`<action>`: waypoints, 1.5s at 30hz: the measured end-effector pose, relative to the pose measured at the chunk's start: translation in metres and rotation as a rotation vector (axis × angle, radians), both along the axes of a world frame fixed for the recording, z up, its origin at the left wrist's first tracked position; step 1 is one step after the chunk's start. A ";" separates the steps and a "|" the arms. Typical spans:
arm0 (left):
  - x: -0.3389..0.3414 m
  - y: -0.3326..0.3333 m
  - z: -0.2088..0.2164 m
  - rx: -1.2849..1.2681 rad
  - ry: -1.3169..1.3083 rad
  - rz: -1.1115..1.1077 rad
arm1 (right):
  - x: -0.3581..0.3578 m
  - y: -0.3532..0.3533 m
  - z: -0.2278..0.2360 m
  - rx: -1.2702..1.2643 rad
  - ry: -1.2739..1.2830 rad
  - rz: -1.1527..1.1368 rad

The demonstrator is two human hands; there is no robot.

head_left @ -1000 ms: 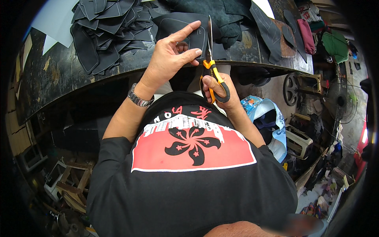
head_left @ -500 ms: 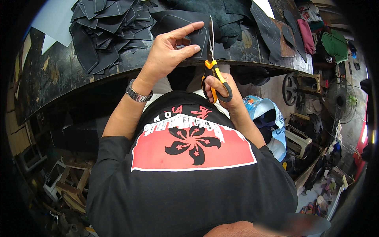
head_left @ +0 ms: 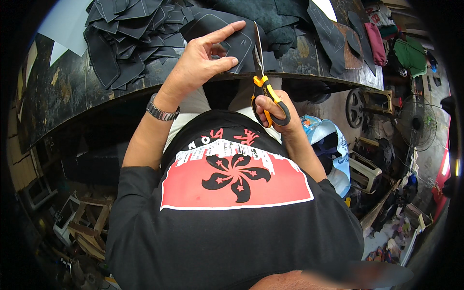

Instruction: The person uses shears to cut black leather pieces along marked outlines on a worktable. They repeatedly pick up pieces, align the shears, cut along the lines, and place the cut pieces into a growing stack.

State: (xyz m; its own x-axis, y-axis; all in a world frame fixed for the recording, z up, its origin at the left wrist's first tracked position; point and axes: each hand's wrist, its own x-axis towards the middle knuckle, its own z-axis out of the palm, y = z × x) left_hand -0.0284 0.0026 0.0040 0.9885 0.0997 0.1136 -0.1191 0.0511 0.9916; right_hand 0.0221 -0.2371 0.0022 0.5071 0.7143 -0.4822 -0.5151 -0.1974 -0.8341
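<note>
My left hand point(head_left: 205, 60) steadies a black leather-like piece point(head_left: 238, 47) with a pale drawn outline, near the table's front edge. Its index finger and thumb stretch over the piece, spread apart, while the other fingers curl and are partly hidden. A metal watch point(head_left: 163, 110) circles that wrist. In my right hand point(head_left: 282, 112) is a pair of scissors point(head_left: 263, 83) with yellow and black handles, my fingers wrapped round them. The blades point away from me along the right part of the piece, a short way from my left fingertips.
Black outlined pieces point(head_left: 128, 34) lie heaped at the table's left. Dark soft material point(head_left: 278, 24) covers the back middle; more black pieces point(head_left: 325, 36) lie to the right. Below the dark table point(head_left: 60, 89) stand a blue bag point(head_left: 340, 157) and a fan point(head_left: 418, 123) on the right.
My left hand and the black piece have shifted slightly left. The scissors' handles have moved a little right, with the blades tilting so their tips lean further left.
</note>
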 end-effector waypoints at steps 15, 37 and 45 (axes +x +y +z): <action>0.011 -0.006 -0.008 -0.057 -0.096 0.214 | -0.011 -0.003 -0.002 -0.165 -0.038 0.063; 0.010 -0.002 -0.011 0.117 -0.161 0.190 | -0.010 -0.008 -0.003 -0.190 -0.070 0.088; 0.008 -0.004 -0.009 0.135 -0.146 0.123 | -0.006 -0.002 0.000 -0.191 -0.097 0.115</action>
